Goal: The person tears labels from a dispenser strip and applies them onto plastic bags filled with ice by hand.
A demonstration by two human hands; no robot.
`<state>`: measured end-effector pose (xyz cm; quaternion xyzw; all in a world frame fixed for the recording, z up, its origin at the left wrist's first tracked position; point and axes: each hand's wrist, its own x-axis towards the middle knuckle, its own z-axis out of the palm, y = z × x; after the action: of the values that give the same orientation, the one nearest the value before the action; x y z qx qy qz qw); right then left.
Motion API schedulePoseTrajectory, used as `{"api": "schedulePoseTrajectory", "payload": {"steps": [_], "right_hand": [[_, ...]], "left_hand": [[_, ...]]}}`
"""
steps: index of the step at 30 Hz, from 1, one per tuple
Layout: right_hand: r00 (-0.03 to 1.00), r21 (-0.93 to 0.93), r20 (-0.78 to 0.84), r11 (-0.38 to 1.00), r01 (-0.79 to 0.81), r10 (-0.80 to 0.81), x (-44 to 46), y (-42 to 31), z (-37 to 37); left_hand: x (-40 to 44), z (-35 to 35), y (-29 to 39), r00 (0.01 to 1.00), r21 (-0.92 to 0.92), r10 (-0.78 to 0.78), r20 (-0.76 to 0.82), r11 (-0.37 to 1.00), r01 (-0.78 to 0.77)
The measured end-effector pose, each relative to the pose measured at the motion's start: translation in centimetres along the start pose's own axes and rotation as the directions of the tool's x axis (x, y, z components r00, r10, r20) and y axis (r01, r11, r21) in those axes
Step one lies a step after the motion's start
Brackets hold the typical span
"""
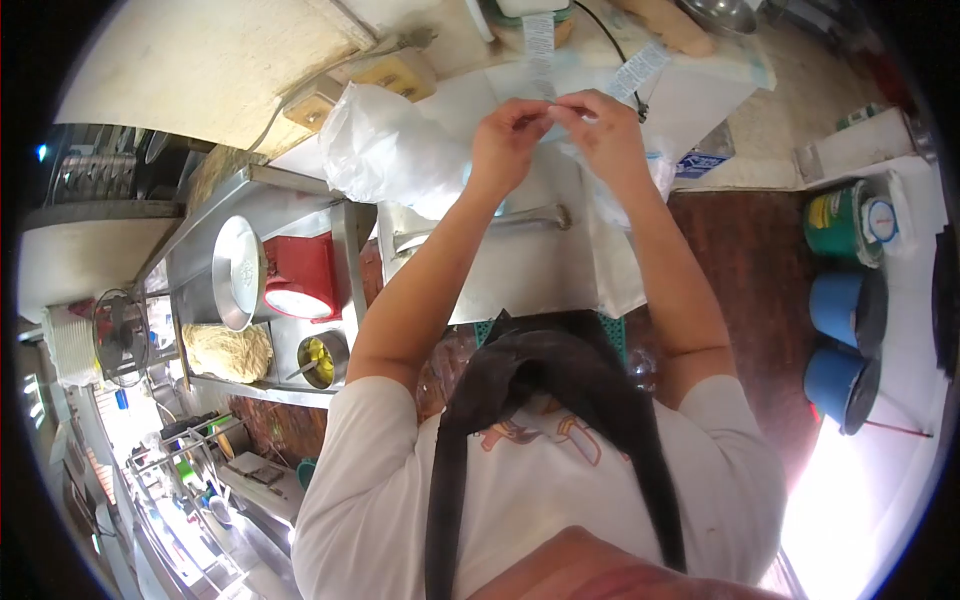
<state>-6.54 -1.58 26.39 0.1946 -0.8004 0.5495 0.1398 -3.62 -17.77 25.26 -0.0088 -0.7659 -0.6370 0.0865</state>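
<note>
Both of my hands are raised over the top of a white chest with a long metal handle [490, 228]. My left hand [512, 140] and my right hand [603, 132] meet at the fingertips, fingers pinched together. Whatever they hold between them is too small to make out. Beside my left hand a white plastic bag [385, 150] bulges on the chest. A printed paper strip [539, 45] hangs just above my hands, and a second printed strip [640, 70] lies up and to the right.
At the left, a metal shelf holds a red scale [300, 277], a round pan [239, 273], noodles [230, 350] and a pot [322, 360]. Blue buckets [835, 305] and a green container [835, 222] stand at the right. A blue box [702, 163] is beyond my right forearm.
</note>
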Motion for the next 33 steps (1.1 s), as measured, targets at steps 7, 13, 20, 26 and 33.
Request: {"api": "schedulePoseTrajectory", "payload": {"steps": [7,13,20,26,33], "right_hand": [[0.969,0.124,0.087,0.962,-0.243,0.233,0.2,-0.1,-1.0],[0.932,0.376,-0.031,0.868,-0.325,0.362,-0.6,2.7,-1.1],[0.942,0.673,-0.073,0.713,-0.196,0.327,-2.5,0.4,-1.2],[0.967,0.818,0.237,0.518,-0.252,0.097,-4.1,-2.7,4.8],[0.890,0.901,0.320,0.188,-0.392,0.325,-3.9,2.3,21.9]], "left_hand": [[0.3,-0.5,-0.3,1.000,0.059,0.015,-0.006,0.998,-0.015],[0.3,-0.8,-2.2,0.994,0.228,0.096,-0.046,0.970,-0.083],[-7.7,-2.2,0.9,0.917,0.419,0.378,-0.124,0.858,-0.297],[-17.1,-13.1,-7.9,0.782,0.180,-0.038,-0.623,0.965,0.191],[-7.9,-18.6,-8.5,0.970,0.033,-0.116,-0.215,0.991,0.126]]}}
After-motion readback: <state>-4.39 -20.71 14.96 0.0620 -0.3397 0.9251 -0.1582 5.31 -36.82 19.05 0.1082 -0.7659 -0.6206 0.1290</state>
